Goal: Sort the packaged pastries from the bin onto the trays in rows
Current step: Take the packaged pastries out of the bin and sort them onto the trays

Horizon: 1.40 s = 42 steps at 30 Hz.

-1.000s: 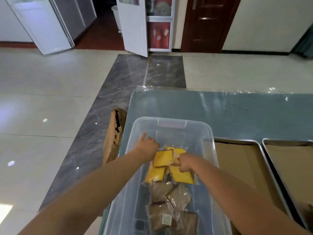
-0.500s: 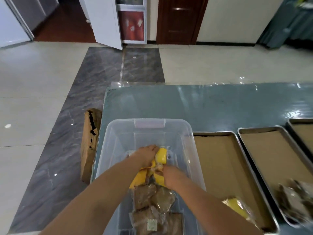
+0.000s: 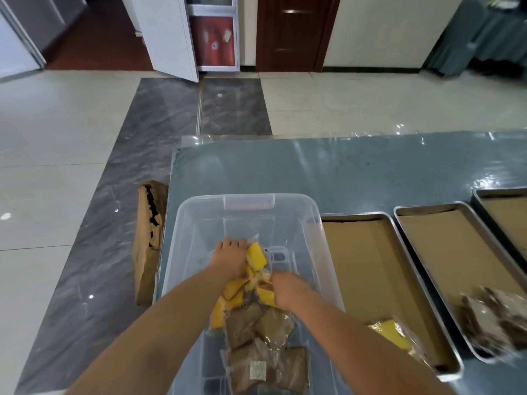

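Both hands are down in the clear plastic storage bin (image 3: pixel 245 220) at the lower centre of the frame. The left hand (image 3: pixel 229 259) now grips a yellow packaged pastry (image 3: pixel 258 258), tipped up on edge where a second ago it lay flat among the others. The right hand (image 3: pixel 286 289) has closed on more yellow packets (image 3: pixel 265 293) just below it. This looks like a gathering grasp before a lift towards the trays. Brown packaged pastries (image 3: pixel 256 329) lie untouched lower in the bin. Since the earlier frames the view has swung right: the nearest paper-lined metal tray (image 3: pixel 370 252) now shows one yellow packet (image 3: pixel 389 332) at its near end, and the second tray (image 3: pixel 445 240) holds blurred brown packets (image 3: pixel 493 317) on the teal worktop (image 3: pixel 313 172).
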{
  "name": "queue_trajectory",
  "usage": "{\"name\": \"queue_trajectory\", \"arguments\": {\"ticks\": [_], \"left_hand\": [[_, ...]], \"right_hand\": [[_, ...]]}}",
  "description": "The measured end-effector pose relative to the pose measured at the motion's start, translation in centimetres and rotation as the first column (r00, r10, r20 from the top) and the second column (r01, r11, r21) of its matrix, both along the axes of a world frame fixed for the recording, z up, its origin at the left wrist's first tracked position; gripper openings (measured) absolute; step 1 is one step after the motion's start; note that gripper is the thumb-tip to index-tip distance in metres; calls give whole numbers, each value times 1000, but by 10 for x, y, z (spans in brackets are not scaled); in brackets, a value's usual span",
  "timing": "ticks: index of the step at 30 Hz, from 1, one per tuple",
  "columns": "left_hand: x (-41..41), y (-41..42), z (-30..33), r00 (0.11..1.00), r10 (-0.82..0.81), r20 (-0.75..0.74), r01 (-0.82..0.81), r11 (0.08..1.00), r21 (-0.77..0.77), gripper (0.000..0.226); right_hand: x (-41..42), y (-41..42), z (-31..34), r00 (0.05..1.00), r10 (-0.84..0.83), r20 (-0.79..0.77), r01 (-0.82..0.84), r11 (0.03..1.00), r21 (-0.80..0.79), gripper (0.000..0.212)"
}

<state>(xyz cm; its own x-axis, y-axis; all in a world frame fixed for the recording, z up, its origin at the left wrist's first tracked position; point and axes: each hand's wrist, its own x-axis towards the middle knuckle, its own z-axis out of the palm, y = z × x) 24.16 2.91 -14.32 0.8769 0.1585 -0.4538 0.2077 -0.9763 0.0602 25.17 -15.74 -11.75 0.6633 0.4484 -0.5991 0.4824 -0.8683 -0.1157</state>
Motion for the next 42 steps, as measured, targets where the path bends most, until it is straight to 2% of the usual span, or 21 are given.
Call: {"name": "queue_trajectory", "arguments": {"ticks": [3, 6, 8, 10, 14, 17, 19, 22, 25, 28, 32, 34, 36, 39, 42], "left_hand": [[-12, 2, 14, 998, 62, 24, -62, 998, -1, 80], [-25, 4, 31, 987, 158, 38, -153, 980, -124, 59], [-32, 8, 45, 980, 185, 78, -172, 974, -151, 53], [-36, 10, 64, 971, 196, 140, -175, 974, -147, 55], [-33, 14, 107, 932, 200, 302, -164, 977, -139, 53], [-31, 12, 140, 893, 179, 414, -155, 984, -92, 51], [-31, 7, 159, 854, 215, 474, -173, 976, -131, 48], [-32, -8, 182, 803, 300, 515, -208, 951, -229, 51], [-29, -34, 199, 762, 343, 549, -202, 932, -301, 51], [-19, -75, 215, 723, 346, 598, -206, 934, -291, 52], [3, -154, 232, 689, 332, 644, -203, 942, -269, 54], [16, -199, 234, 698, 332, 635, -206, 942, -266, 57], [29, -243, 230, 752, 277, 598, -191, 960, -205, 58], [40, -294, 209, 840, 248, 482, -184, 967, -175, 52], [36, -328, 177, 898, 244, 367, -190, 966, -177, 52]], "right_hand": [[-3, -1, 13, 1000, 5, 10, -5, 1000, 30, 22], [-7, -2, 29, 999, -28, 33, 26, 997, 72, 27], [-9, -3, 42, 997, -40, 59, 34, 995, 94, 35], [-8, -4, 57, 993, -65, 94, 52, 989, 139, 35], [4, -6, 97, 977, -169, 131, 129, 954, 269, 21], [19, -9, 127, 957, -241, 162, 161, 904, 396, 28], [26, -14, 147, 950, -276, 148, 174, 858, 484, 28], [34, -27, 170, 945, -308, 113, 185, 784, 593, 12], [43, -51, 186, 941, -325, 89, 184, 717, 672, 16], [58, -93, 195, 935, -348, 72, 197, 676, 710, 16], [87, -169, 199, 931, -352, 97, 178, 670, 721, 13], [102, -213, 198, 935, -336, 112, 171, 705, 689, 14], [117, -256, 194, 940, -313, 133, 158, 750, 643, 14], [129, -310, 178, 956, -265, 123, 151, 808, 569, 14], [129, -353, 145, 973, -224, 50, 172, 857, 486, 14]]}}
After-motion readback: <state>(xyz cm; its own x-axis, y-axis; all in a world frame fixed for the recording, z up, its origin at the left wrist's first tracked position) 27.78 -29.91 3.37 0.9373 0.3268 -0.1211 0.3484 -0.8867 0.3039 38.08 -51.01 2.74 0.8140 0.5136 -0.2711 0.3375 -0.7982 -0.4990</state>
